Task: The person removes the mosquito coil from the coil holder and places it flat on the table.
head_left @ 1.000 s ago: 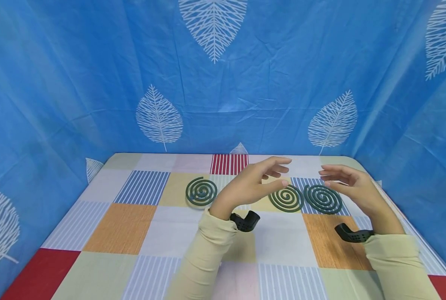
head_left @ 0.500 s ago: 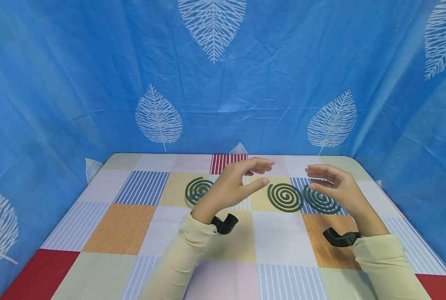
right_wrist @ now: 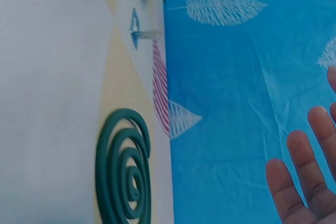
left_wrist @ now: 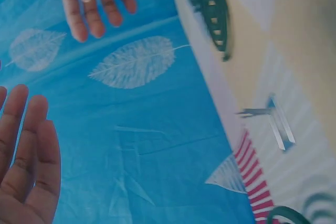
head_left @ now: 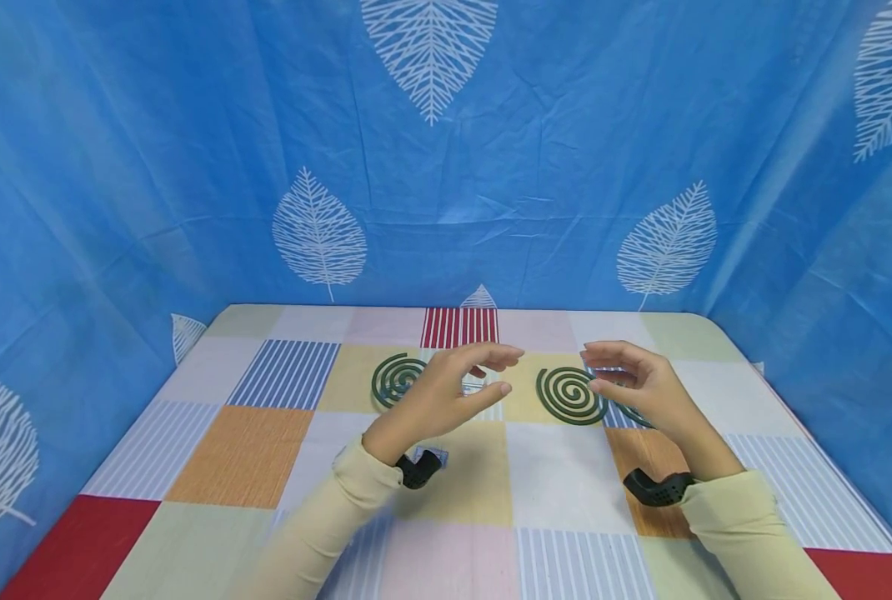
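My left hand [head_left: 434, 396] is held above the table, fingers loosely bent and thumb apart, holding nothing. It partly covers a green mosquito coil [head_left: 389, 379] on the left. A small metal stand [left_wrist: 281, 124] shows on the cloth in the left wrist view; in the head view it is mostly behind my left hand. My right hand [head_left: 644, 387] also hovers, fingers relaxed and palm facing left. Just left of its fingertips lies a second coil [head_left: 569, 396]. A third coil [head_left: 632, 414] is largely hidden behind that hand.
A patchwork tablecloth [head_left: 446, 550] covers the table. Blue curtains with white leaf prints [head_left: 446, 208] enclose the back and both sides. Each wrist carries a black band mount, such as the left one [head_left: 419, 469]. A small bluish patch [head_left: 433, 455] shows beside it, unclear.
Both hands have drifted left and slightly nearer, still holding nothing. My left hand now covers part of the left coil, and my right hand more of the rightmost one. The coils have not moved.
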`<state>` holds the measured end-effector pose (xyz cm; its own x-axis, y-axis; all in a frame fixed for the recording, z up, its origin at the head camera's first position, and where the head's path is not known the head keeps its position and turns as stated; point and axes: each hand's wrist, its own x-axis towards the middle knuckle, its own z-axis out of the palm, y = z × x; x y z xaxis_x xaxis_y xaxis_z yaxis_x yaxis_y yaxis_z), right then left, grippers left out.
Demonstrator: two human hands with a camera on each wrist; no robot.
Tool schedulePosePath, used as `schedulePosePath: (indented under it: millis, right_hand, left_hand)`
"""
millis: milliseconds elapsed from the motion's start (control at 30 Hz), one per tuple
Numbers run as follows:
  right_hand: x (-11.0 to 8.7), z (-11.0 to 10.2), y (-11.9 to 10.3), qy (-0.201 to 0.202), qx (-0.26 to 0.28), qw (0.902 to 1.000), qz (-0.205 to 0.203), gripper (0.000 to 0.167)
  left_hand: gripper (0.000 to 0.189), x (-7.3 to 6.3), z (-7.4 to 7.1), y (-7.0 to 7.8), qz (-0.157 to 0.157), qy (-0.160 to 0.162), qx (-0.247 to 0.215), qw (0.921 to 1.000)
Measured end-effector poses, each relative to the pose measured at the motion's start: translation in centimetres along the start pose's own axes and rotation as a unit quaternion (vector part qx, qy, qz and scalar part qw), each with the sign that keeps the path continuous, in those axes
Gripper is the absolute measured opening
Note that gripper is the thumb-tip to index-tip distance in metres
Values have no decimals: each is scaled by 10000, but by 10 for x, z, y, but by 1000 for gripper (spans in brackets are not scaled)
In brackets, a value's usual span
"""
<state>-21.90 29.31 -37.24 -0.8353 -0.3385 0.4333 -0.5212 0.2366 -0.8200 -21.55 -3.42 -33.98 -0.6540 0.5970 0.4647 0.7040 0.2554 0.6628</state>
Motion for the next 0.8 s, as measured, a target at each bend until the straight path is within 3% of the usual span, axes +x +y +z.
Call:
schedulePosePath:
  millis: [433,800]
  right_hand:
    - [2,26,6,-277,30,9991,316,37]
    - [3,43,15,-435,29,9979,471,34]
  left_hand:
    - [44,-26,-7,-27,-251,101,-55,9996]
    - [52,-48,-19,-41,-596,240,-266,9976]
